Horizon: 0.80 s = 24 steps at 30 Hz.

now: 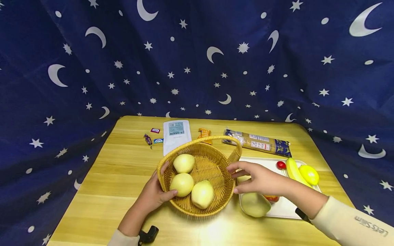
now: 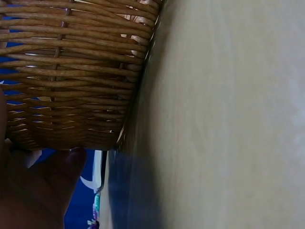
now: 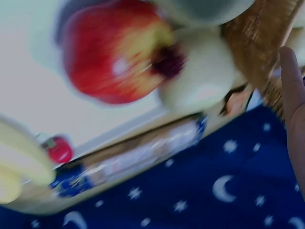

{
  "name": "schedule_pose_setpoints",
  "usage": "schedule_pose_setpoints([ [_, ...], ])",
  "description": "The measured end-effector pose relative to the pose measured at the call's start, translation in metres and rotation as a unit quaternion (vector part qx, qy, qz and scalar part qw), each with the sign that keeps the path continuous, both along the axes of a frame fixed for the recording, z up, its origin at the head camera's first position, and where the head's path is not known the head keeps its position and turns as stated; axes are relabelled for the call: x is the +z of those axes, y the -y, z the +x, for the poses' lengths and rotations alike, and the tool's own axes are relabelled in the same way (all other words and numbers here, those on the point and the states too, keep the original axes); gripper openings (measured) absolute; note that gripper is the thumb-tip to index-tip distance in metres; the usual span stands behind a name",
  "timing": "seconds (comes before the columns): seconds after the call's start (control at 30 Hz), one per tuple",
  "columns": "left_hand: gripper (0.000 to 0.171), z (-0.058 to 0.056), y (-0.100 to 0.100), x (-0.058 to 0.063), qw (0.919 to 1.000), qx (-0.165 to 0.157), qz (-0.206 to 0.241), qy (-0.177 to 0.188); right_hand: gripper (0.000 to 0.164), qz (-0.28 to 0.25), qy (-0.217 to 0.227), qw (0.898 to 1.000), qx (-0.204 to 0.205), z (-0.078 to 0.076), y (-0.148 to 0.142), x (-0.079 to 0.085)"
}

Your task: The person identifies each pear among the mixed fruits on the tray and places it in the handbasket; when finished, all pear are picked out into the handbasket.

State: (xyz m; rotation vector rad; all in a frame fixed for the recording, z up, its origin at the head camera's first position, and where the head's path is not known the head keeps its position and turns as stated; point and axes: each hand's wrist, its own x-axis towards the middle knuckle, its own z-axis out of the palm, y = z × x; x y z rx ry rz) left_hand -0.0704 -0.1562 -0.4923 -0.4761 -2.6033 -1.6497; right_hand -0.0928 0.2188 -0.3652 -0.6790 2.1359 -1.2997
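Observation:
A golden wicker basket [image 1: 220, 171] with a looped handle stands near the middle of the table, holding pale yellow fruits [image 1: 184, 163], three in all. My left hand [image 1: 154, 193] grips its left side, thumb over the rim and fingers outside the wall. In the left wrist view, the fingers [image 2: 66, 164] lie against the woven wall [image 2: 71, 81]. At the right rim, my right hand [image 1: 253, 177] has its fingers loosely extended, fingertips right at the basket's edge. Beneath that hand are a pale green pear [image 1: 255, 205] and a pomegranate [image 3: 114, 52], partly hidden in the head view.
A white tray [image 1: 287, 210] to the right carries a banana [image 1: 293, 172], a lemon [image 1: 309, 175] and a cherry [image 1: 280, 165]. Behind the basket lie a white pouch [image 1: 176, 136], an orange packet [image 1: 204, 133], a long clear package [image 1: 258, 141] and small wrapped candies [image 1: 148, 139].

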Motion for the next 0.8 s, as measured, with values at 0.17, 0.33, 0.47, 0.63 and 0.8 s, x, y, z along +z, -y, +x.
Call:
schedule_pose_setpoints([
  [0.17,0.103,0.000,0.000,0.000,1.0000,0.000,-0.006,0.000,0.054,0.040,-0.048,0.997,-0.043,-0.006,-0.034,0.005],
  [0.33,0.103,0.000,0.001,0.000,1.0000,0.001,-0.009,-0.003,0.058,0.085,-0.070,0.989,-0.100,-0.018,-0.069,0.001],
  [0.47,0.104,0.000,0.001,0.000,0.9999,0.003,-0.010,-0.006,0.064,0.117,-0.067,0.983,-0.125,-0.026,-0.088,-0.007],
  [0.63,0.104,0.000,0.001,0.001,0.9999,0.000,-0.012,-0.006,0.066,0.127,-0.061,0.982,-0.130,-0.030,-0.101,-0.023],
  [0.8,0.103,0.000,0.000,0.001,0.9999,-0.009,-0.003,-0.009,0.069,0.108,-0.018,0.986,-0.123,-0.033,-0.103,-0.044],
])
